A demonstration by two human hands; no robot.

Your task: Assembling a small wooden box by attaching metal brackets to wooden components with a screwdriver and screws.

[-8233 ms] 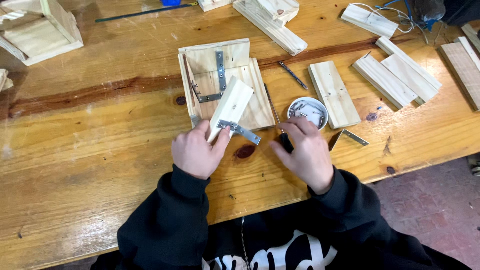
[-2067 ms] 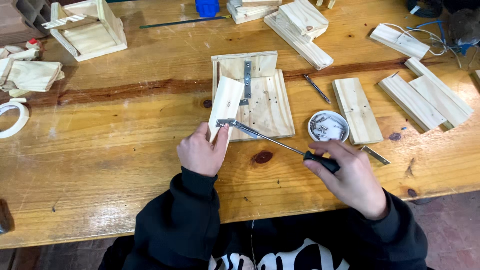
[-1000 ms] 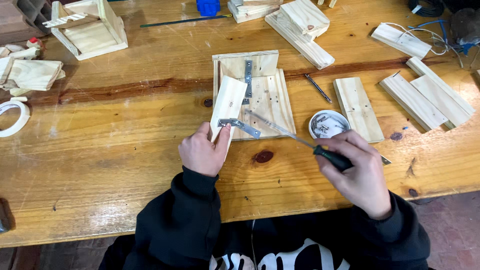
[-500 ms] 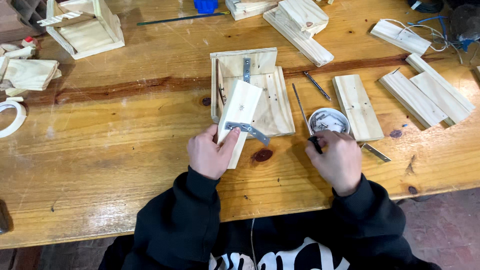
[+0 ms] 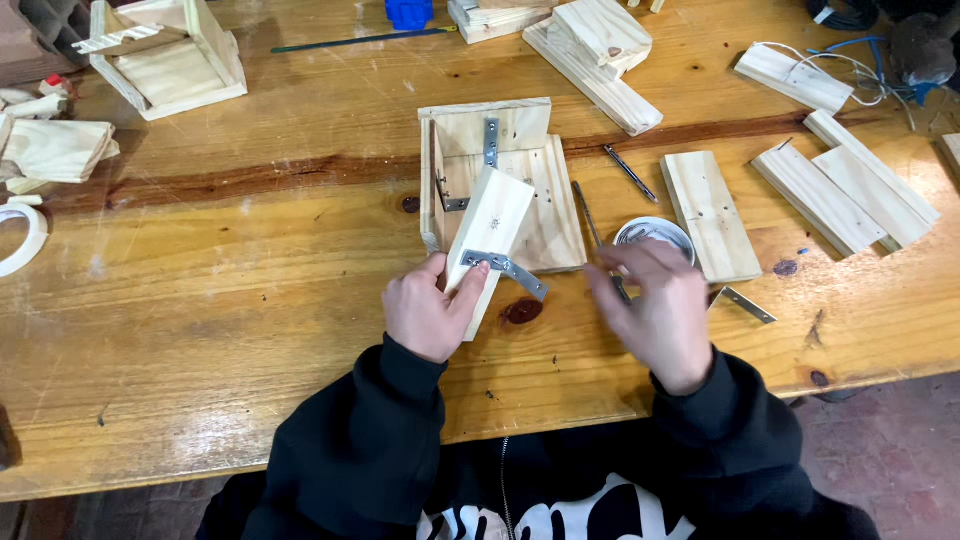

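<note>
My left hand (image 5: 425, 312) grips a small pale wooden block (image 5: 492, 222), tilted up off the table, and its thumb presses a grey metal angle bracket (image 5: 505, 268) against the block. Just behind the block lies a part-built wooden box (image 5: 505, 135) with brackets screwed inside it. My right hand (image 5: 655, 305) is blurred, its fingers loosely spread over a small round tin (image 5: 655, 230). A screwdriver (image 5: 592, 222) runs from beside the box to under that hand; whether the hand still grips its handle is unclear.
A short plank (image 5: 710, 215) and a loose bracket (image 5: 745, 303) lie right of the tin, longer planks (image 5: 850, 185) farther right. Stacked wood (image 5: 600, 50) sits at the back, a wooden box (image 5: 165, 55) back left, a tape roll (image 5: 20, 240) at the left edge.
My right hand brought the screwdriver away from the bracket on the block and lowered it beside the tin. The left hand kept hold of the block and tilted it slightly.
</note>
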